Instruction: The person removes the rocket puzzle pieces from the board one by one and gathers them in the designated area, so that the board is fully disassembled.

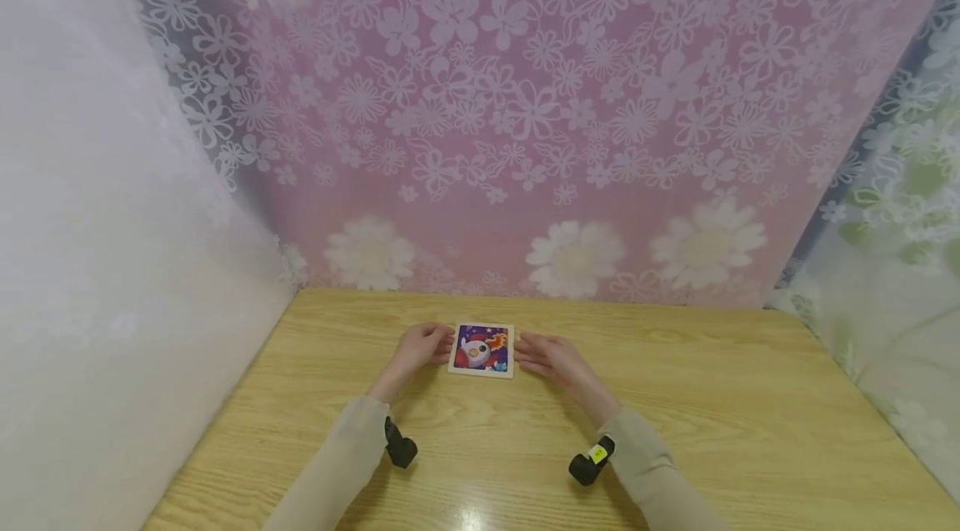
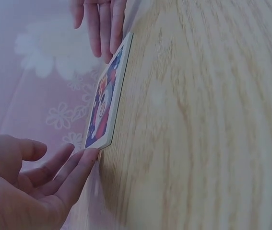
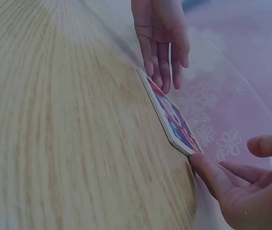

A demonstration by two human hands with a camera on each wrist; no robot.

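A square picture puzzle board [image 1: 482,350] with a pale rim lies flat on the wooden table, showing a white and red rocket with orange flames on a purple starry ground. My left hand [image 1: 424,348] is at its left edge, fingers extended, fingertips at or very near the rim. On the other side my right hand [image 1: 553,359] has its fingers stretched toward the right edge. In the left wrist view the left hand [image 2: 40,184] has its thumb raised away from the board. The right wrist view shows the right hand [image 3: 246,184] with a fingertip at a corner.
The wooden table [image 1: 712,398] spreads around the board. A pink flowered curtain [image 1: 480,139] hangs at its back edge, with a whitish sheet [image 1: 97,264] on the left and a leafy patterned one [image 1: 900,264] on the right. Black wrist cameras [image 1: 401,446] sit at both cuffs.
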